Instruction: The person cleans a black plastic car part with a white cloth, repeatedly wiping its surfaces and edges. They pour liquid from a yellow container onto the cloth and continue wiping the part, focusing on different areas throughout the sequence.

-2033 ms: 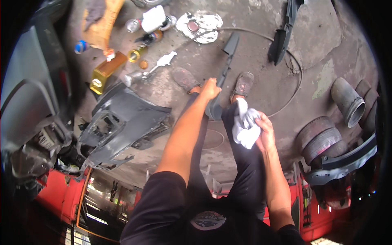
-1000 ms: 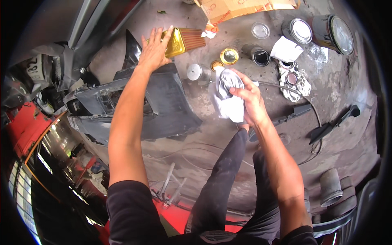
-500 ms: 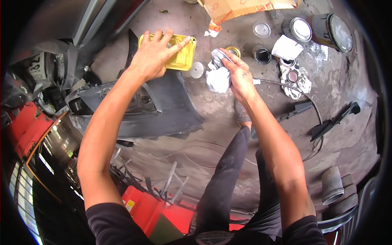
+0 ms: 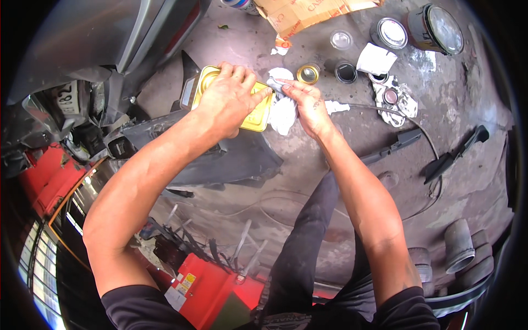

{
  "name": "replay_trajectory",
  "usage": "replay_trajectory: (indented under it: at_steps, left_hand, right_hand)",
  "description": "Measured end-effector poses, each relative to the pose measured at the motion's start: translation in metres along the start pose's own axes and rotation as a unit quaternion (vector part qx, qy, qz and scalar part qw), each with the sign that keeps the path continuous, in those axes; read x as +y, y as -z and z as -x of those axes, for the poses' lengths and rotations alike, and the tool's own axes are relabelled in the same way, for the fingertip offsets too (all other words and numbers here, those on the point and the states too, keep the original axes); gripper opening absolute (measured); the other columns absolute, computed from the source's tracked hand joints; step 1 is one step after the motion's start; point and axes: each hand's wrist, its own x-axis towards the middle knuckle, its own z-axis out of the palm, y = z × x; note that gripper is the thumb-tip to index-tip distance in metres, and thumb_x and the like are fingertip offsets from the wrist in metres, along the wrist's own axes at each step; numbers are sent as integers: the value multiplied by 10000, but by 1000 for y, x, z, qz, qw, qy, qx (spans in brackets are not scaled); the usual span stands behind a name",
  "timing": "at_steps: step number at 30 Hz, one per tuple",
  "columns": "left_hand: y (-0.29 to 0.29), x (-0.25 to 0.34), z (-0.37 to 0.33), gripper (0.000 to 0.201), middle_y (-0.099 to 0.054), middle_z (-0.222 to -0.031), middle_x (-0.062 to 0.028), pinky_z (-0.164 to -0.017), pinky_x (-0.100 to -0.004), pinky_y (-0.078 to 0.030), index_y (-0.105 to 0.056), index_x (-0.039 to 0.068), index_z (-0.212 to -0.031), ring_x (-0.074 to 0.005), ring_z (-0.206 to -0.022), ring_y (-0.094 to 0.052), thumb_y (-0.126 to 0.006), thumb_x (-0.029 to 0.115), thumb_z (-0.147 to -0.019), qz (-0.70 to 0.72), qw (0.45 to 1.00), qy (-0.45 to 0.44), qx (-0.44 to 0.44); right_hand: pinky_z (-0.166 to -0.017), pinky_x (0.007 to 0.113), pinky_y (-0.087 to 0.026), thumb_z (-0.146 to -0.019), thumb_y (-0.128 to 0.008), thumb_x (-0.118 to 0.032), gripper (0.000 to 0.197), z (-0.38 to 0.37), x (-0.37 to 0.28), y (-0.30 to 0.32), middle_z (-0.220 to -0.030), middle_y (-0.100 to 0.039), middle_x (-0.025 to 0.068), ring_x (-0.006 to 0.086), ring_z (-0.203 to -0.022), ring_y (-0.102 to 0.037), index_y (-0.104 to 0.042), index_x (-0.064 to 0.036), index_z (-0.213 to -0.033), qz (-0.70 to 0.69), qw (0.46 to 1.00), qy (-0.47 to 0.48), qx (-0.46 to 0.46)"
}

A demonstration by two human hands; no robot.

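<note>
My left hand (image 4: 226, 104) is wrapped over a rectangular yellow metal can (image 4: 258, 118), with fingers curled over its far edge. The can's top faces me, and the hand covers much of it. In my right hand (image 4: 308, 107) is a crumpled white rag (image 4: 283, 115), pinched between thumb and fingers. The rag is against the can's right end, close to its corner. Just beyond the right hand stands a small round open tin (image 4: 308, 73) with a gold rim.
Dark open can (image 4: 346, 72), white sheet (image 4: 376, 59), stained rag (image 4: 404, 104) and lidded cans (image 4: 392, 33) stand or lie at right. Flattened cardboard (image 4: 308, 14) lies at the back. A grey bumper panel (image 4: 247, 159) lies below the yellow can. A hose (image 4: 432, 140) crosses the floor.
The yellow can has moved right and nearer, turned at an angle under my left hand. My right hand and the rag have shifted left to meet its corner.
</note>
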Motion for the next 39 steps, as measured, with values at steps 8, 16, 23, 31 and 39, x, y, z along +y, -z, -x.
replay_trajectory:
  at_steps: [8, 16, 23, 31, 39]
  left_hand:
    - [28, 28, -3, 1025, -603, -1243, -90, -1059, -496, -413, -538, 226, -1553, -296, -1196, -562, -941, 412, -630, -60, 994, -22, -87]
    - [29, 47, -1, 1004, -592, -1266, -89, -1082, -501, -383, -515, 242, -1577, -297, -1233, -536, -904, 481, -682, -108, 990, -34, -78]
    - [26, 47, 7, 897, -563, -1353, -146, -1126, -542, -370, -483, 259, -1600, -345, -1290, -523, -839, 279, -776, -75, 995, -37, -58]
    - [-38, 5, 20, 984, -474, -1516, -245, -1204, -609, -360, -401, 379, -1633, -475, -1382, -494, -775, 31, -793, 88, 991, 62, 82]
    - [-134, -13, -24, 1205, -454, -1562, -255, -1194, -510, -400, -300, 243, -1686, -462, -1412, -475, -890, 16, -660, 198, 930, 281, 134]
  right_hand:
    - [-859, 271, -528, -1036, -620, -134, 311, 15, 15, 12, -1094, -765, 48, 110, -966, -666, -747, 12, -1280, 13, 1000, 9, -14]
    - [-873, 280, -534, -1024, -603, -131, 337, 31, 13, 18, -1102, -771, 54, 107, -976, -669, -740, 21, -1292, 55, 998, -21, -16]
    - [-900, 285, -539, -1015, -630, -130, 335, 39, 14, 23, -1116, -771, 74, 131, -1004, -684, -733, 33, -1289, 52, 998, -3, -22]
    - [-954, 337, -586, -988, -668, -107, 335, 114, -3, 71, -1147, -773, 147, 209, -1027, -744, -704, 92, -1256, -83, 996, -27, -23]
    - [-696, 281, -532, -1042, -699, -313, 321, 286, -13, 292, -853, -744, 6, 88, -736, -658, -769, -15, -945, 68, 949, -103, 291]
